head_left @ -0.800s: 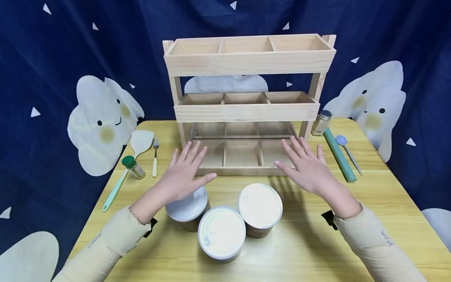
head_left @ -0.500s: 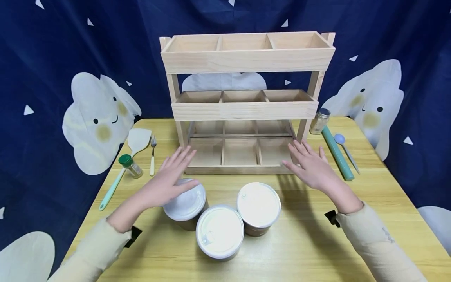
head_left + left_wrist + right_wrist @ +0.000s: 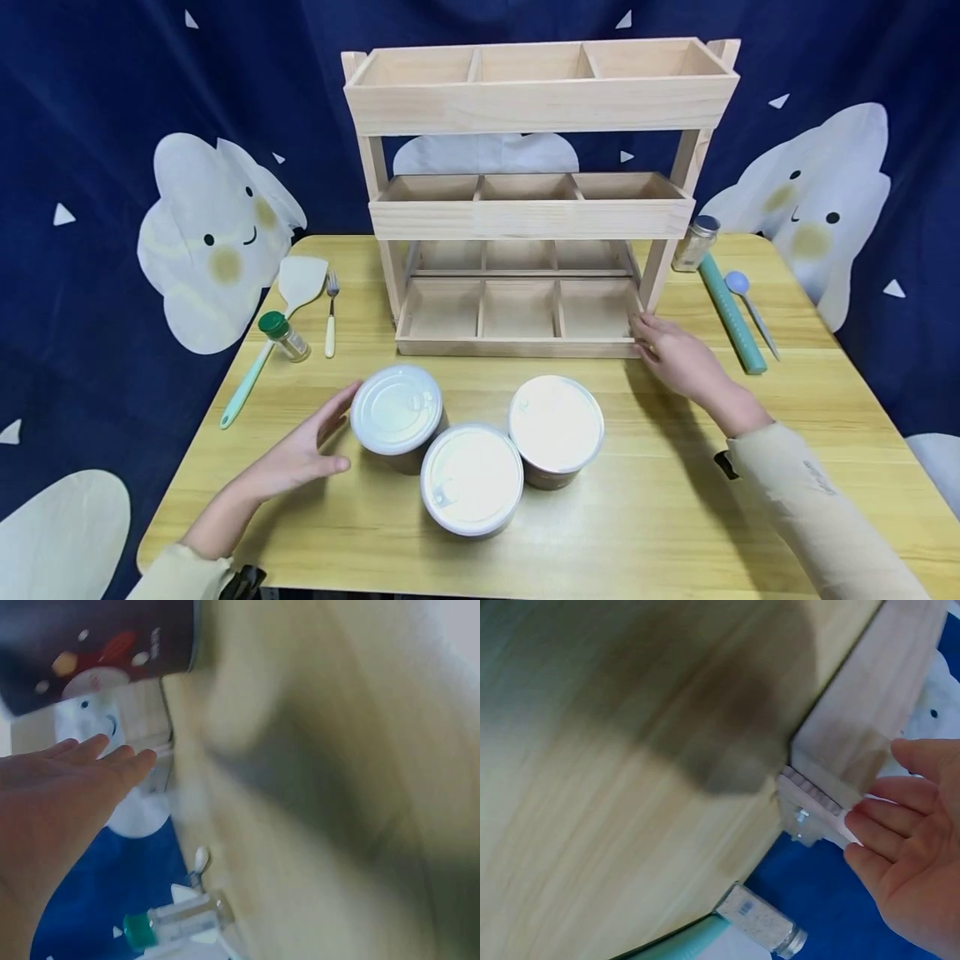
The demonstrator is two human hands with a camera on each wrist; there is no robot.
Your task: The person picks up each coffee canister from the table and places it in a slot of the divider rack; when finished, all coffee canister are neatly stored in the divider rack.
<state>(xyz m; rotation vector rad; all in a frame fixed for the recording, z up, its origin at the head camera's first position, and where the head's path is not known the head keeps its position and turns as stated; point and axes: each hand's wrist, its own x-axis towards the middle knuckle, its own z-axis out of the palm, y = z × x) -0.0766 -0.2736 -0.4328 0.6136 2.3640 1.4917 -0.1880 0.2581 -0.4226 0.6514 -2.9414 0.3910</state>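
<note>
Three white-lidded cans stand at the table's front: the left can [image 3: 397, 409], the middle can [image 3: 471, 477] and the right can [image 3: 556, 423]. My left hand [image 3: 300, 454] lies open just left of the left can, fingers straight, fingertips close to its side [image 3: 97, 645]. My right hand [image 3: 675, 354] is open at the front right corner of the three-tier wooden rack [image 3: 525, 208], with its fingers [image 3: 885, 825] against that corner [image 3: 832, 787]. Every rack compartment that shows is bare.
Left of the rack lie a green-capped spice jar [image 3: 285, 336], a mint-handled spatula [image 3: 277, 333] and a fork [image 3: 330, 317]. On its right are a silver-capped jar [image 3: 693, 243], a green roll [image 3: 731, 312] and a spoon [image 3: 750, 308]. A dark star-and-cloud cloth hangs behind.
My left hand has dropped from above the left can to the table beside it. My right hand has moved back and down to the rack's front right corner.
</note>
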